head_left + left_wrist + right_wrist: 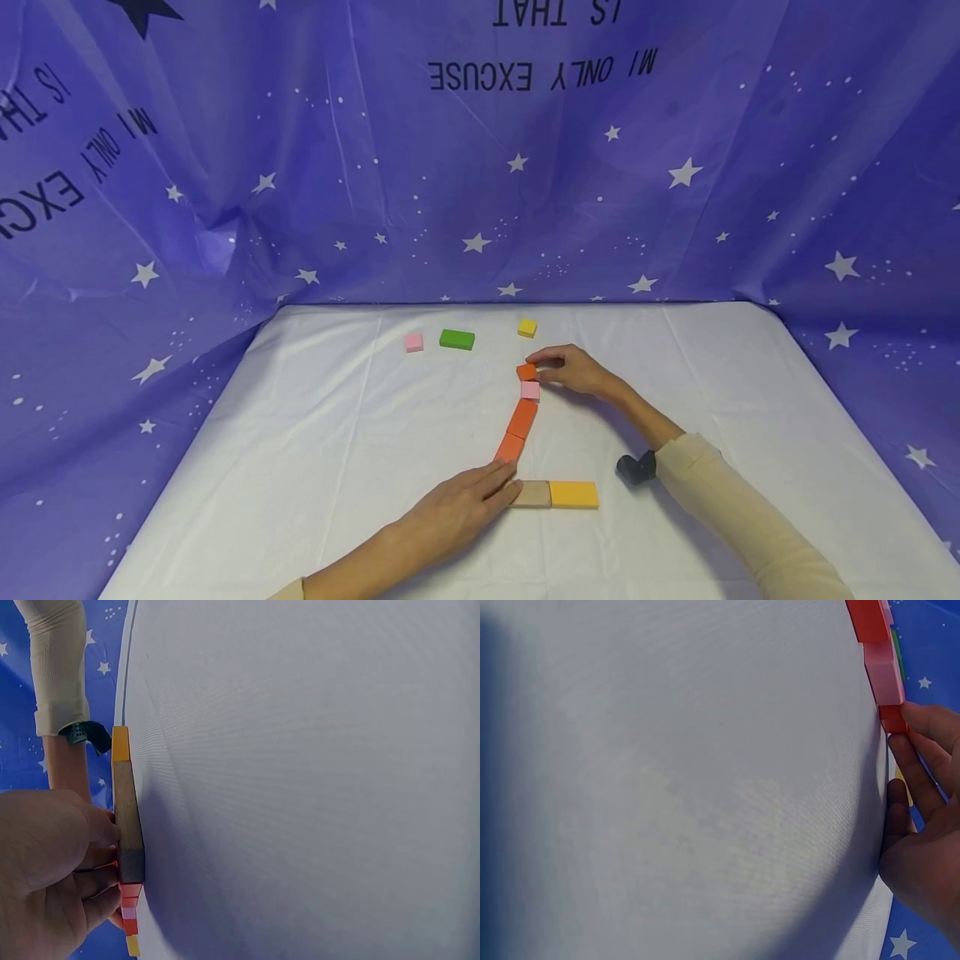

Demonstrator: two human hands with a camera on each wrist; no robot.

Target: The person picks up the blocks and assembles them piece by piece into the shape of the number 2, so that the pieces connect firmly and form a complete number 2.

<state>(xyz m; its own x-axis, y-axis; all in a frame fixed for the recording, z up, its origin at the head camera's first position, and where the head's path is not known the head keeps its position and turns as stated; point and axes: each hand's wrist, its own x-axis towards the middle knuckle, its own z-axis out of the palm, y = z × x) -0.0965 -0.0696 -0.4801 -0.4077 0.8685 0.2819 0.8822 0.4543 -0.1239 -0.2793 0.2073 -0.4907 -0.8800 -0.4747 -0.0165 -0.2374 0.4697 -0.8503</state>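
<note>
A small orange block point(527, 372) is pinched between the thumb and fingertips of the right hand point(573, 369), at the far end of a line of blocks near the middle of the table point(337, 433). Just nearer, and touching it, a pink block point(530, 390) is set, followed by a long orange block point(522, 417) and a short orange block point(509, 447), the line slanting toward the left hand point(457, 510). That hand lies flat with its fingers nearly straight, the fingertips touching the short orange block and a tan block point(531, 493); nothing is gripped by it. A yellow-orange block point(573, 494) is laid end to end with the tan one.

Farther back, well apart from the line, a second pink block point(413, 342), a green block point(457, 339) and a yellow block point(527, 327) are spread along the table's far side.

The table is covered by a white, lightly creased cloth. It is enclosed behind and at both sides by a purple sheet point(480, 167) printed with white stars. Upside-down black lettering is printed on the sheet, "MI ONLY EXCUSE" over "IS THAT" being readable at the top and repeated at the left.
</note>
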